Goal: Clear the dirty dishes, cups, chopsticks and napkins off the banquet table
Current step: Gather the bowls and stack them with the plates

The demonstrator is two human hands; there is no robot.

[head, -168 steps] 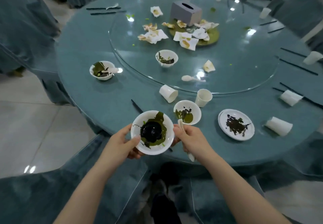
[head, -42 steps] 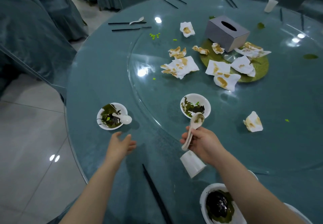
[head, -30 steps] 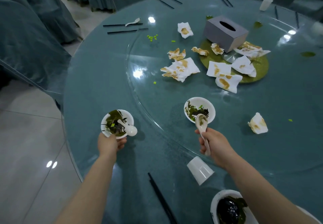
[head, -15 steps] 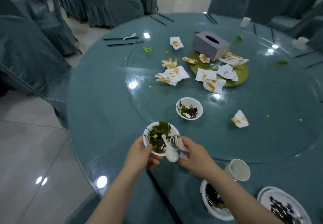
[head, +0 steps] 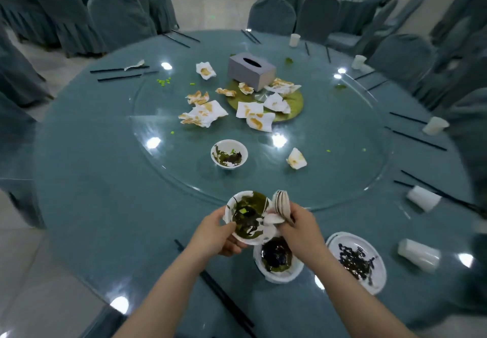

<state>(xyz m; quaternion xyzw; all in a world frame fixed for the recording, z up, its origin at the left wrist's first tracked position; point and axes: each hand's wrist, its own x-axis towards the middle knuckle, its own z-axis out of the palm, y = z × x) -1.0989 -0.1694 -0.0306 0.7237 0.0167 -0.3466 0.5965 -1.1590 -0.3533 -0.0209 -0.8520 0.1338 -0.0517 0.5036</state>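
Item: small bowl [head: 249, 221], white, smeared with green and dark leftovers. Held in my left hand [head: 214, 235] just above the table's near edge, tipped a little toward my right side. Thumb on the near rim, remaining fingers curled under the base; firm hold.

Item: spoons [head: 282, 204], white, blurred, seemingly more than one stacked. Held in my right hand [head: 303, 228], fingers closed around the handles, the scoops pointing up and away from me. They touch or nearly touch the small bowl's right rim; I cannot tell which. A further spoon looks to lie inside that bowl at the right rim.

Item: larger bowl [head: 278, 261], dark sauce inside, resting on the table directly below and to the right of the small bowl, partly under my right wrist. By my judgement the coming move turns on this: the held bowl sits up and left of it, so stacking means lowering down and rightward. My left hand does the carrying; my right must clear out of the way.

Item: plate [head: 369, 282], dark scraps, just right of the larger bowl.

Item: third bowl [head: 229, 154], on the glass turntable [head: 329, 179], well beyond both hands.

Item: chopsticks [head: 221, 295], black, lying by my left forearm, long axis running away from me and leftward.

Item: soiled napkins [head: 204, 113], tissue box [head: 250, 70], at the table's centre.
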